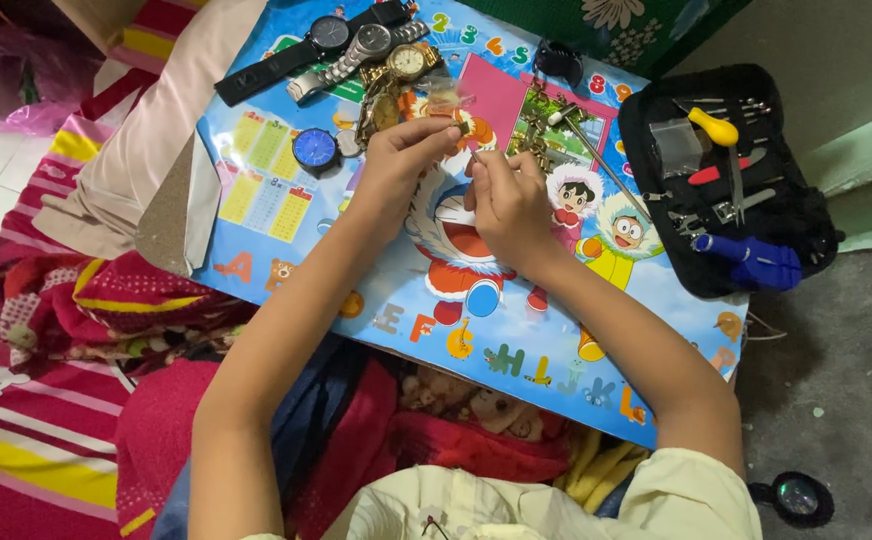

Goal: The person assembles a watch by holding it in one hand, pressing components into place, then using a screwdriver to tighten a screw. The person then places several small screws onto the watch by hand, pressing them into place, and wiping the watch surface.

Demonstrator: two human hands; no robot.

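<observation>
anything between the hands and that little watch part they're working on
Nothing visible does. The left hand already pinches the small gold watch part at its fingertips, and the right hand meets it from the other side above the cartoon mat.

The play mat is sky blue, printed with cartoon figures in red, white and yellow, multicoloured letters along its near edge and yellow number tables toward its left side. On the mat's far edge lie a black-strapped watch, a silver-banded watch and a gold-toned watch; nearer its left side sits a watch with a deep blue dial. Right of the mat, a black tool case holds a yellow-bulbed blower, a red-handled tool and a blue-handled tool. Left of the mat spreads a blanket striped in red, pink, white and yellow.
</observation>
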